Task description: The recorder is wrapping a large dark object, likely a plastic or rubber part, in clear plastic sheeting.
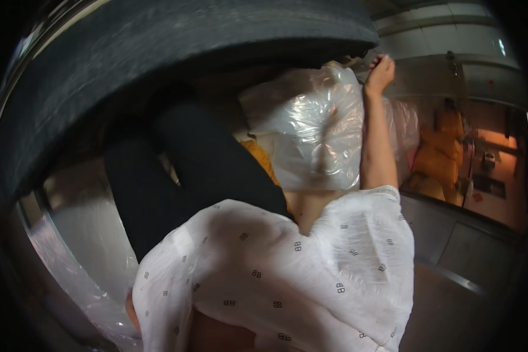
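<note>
My right arm reaches up past a clear, shiny plastic bag (311, 123). At its end, my right hand (381, 73) is closed beside the right end of a large dark grey, rounded surface (217, 29). Whatever the fingers may hold is too small to make out. Below that hand, the forearm runs along the right side of the bag, whose pale contents are blurred by glare. My left hand is out of sight; only a sliver of arm shows at the lower left beside my white shirt.
Yellow-orange material (261, 161) shows between my dark trousers and the bag. Plastic sheeting (70, 276) lies along the left. Farther right are orange sacks or cloth (443, 152) on a lit floor. The dark grey surface overhangs my legs.
</note>
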{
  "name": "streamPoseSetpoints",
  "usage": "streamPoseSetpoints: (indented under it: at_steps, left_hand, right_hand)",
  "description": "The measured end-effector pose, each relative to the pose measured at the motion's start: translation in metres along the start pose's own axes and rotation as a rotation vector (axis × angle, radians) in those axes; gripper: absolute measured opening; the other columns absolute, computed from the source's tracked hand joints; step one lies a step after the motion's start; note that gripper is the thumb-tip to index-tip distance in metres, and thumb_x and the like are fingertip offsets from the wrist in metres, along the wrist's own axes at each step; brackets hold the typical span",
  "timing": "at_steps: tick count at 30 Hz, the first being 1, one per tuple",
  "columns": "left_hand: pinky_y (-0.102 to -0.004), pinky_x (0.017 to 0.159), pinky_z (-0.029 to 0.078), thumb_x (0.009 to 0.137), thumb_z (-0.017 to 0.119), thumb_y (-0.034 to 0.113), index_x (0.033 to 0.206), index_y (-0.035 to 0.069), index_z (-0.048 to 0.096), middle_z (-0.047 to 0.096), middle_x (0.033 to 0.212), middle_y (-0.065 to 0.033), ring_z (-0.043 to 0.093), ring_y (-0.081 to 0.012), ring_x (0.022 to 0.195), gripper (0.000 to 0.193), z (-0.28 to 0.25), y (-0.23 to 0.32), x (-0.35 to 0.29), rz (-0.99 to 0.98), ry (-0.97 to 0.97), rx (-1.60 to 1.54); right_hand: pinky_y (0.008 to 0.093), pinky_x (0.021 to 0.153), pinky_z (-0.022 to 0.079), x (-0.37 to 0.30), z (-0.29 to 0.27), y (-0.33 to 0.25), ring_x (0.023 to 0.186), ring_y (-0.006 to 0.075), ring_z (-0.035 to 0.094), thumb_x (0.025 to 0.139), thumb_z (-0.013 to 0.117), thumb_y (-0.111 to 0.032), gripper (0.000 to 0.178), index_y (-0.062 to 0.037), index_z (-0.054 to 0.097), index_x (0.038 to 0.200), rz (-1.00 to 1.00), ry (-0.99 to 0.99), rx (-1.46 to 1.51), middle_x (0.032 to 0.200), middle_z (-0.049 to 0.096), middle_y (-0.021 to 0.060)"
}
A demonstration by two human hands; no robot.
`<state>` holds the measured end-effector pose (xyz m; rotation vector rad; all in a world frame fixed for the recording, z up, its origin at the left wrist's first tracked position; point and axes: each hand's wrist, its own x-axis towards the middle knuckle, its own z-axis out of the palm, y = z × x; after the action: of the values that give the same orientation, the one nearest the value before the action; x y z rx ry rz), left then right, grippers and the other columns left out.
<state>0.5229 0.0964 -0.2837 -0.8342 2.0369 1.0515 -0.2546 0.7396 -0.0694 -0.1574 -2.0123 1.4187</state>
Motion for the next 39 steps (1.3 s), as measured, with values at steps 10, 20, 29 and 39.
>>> streamPoseSetpoints:
  at_steps: [10, 20, 29, 39]
  left_hand:
    - [-0.0297, 0.055, 0.048, 0.091, 0.049, 0.024, 0.098, 0.005, 0.056, 0.061, 0.071, -0.0080, 0.061, -0.0168, 0.064, 0.021, -0.130, 0.122, -0.012, -0.178, 0.112, -0.141]
    - [-0.0278, 0.046, 0.043, 0.091, 0.049, 0.033, 0.095, 0.008, 0.055, 0.058, 0.066, -0.0037, 0.059, -0.0150, 0.056, 0.025, -0.167, 0.307, 0.017, -0.158, 0.101, -0.020]
    - [-0.0228, 0.055, 0.045, 0.091, 0.050, 0.023, 0.099, 0.003, 0.057, 0.056, 0.073, -0.0027, 0.058, -0.0108, 0.064, 0.022, -0.168, 0.543, 0.023, 0.189, 0.023, 0.112]
    - [-0.0280, 0.084, 0.045, 0.085, 0.055, 0.005, 0.119, 0.000, 0.049, 0.055, 0.115, -0.0101, 0.059, -0.0187, 0.096, 0.034, -0.071, 0.714, 0.055, 0.987, -0.035, -0.078]
  right_hand:
    - [0.0330, 0.067, 0.048, -0.068, 0.008, 0.241, 0.069, 0.0262, 0.060, 0.080, 0.061, -0.031, 0.030, -0.0016, 0.060, 0.085, 0.445, 0.007, -0.582, 0.071, 0.061, 0.0122]
    - [0.0322, 0.071, 0.049, -0.121, -0.043, 0.263, 0.077, 0.0251, 0.062, 0.082, 0.056, -0.022, 0.023, 0.0000, 0.060, 0.087, 0.794, -0.096, -0.168, 0.078, 0.062, 0.0135]
    - [0.0207, 0.040, 0.029, -0.080, -0.112, 0.164, 0.047, 0.0109, 0.037, 0.091, 0.048, -0.031, 0.024, -0.0085, 0.047, 0.099, 1.128, 0.586, 0.558, 0.063, 0.039, -0.0011]
    - [0.0152, 0.039, 0.019, -0.065, -0.007, -0.069, 0.048, -0.0001, 0.029, 0.092, 0.050, -0.022, 0.008, -0.0182, 0.044, 0.089, 0.559, -0.463, 0.944, 0.069, 0.037, -0.0079]
